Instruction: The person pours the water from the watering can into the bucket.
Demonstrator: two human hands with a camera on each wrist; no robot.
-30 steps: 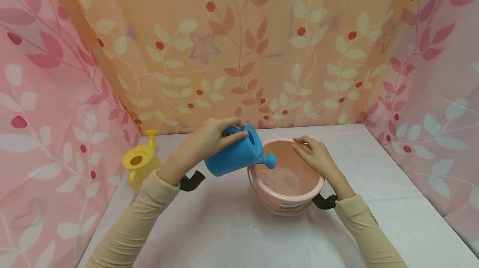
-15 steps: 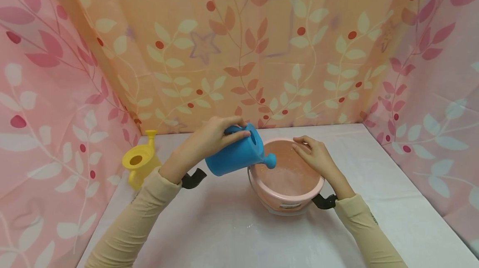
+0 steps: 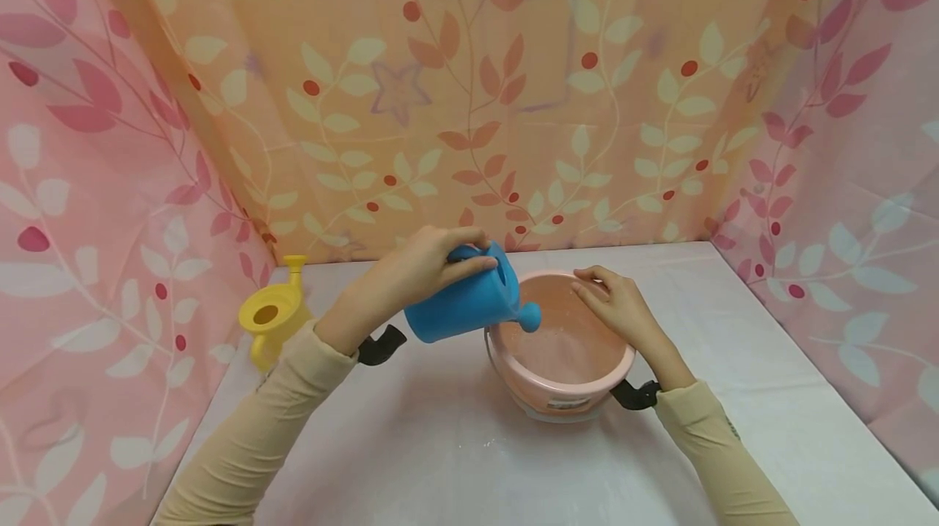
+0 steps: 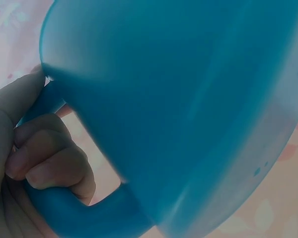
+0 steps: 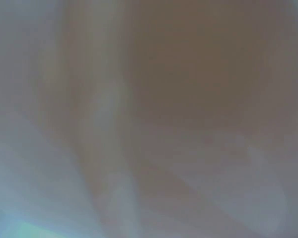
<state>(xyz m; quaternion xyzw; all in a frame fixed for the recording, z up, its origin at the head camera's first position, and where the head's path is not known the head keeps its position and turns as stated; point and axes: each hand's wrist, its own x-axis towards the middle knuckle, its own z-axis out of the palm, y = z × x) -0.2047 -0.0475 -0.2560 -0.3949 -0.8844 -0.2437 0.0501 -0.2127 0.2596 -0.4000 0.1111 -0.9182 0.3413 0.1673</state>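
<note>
In the head view, my left hand (image 3: 414,269) grips the handle of a blue watering can (image 3: 462,303). The can tilts to the right, its spout head over the left side of a pink bucket (image 3: 561,387). Curled fingers (image 4: 54,153) are round the can's handle in the left wrist view. My right hand (image 3: 619,306) holds the bucket's rim on its far right side, thumb on the inner side. Clear water seems to lie in the bucket. The right wrist view is too blurred to show the fingers.
A yellow watering can (image 3: 275,318) stands at the left of the white-covered table (image 3: 411,444). A few wet drops (image 3: 480,444) lie in front of the bucket. Floral cloth (image 3: 469,102) walls enclose the table at the back and both sides.
My left hand and the blue watering can have shifted very slightly right and up, the can tilting slightly more. The right hand and bucket stay where they were.
</note>
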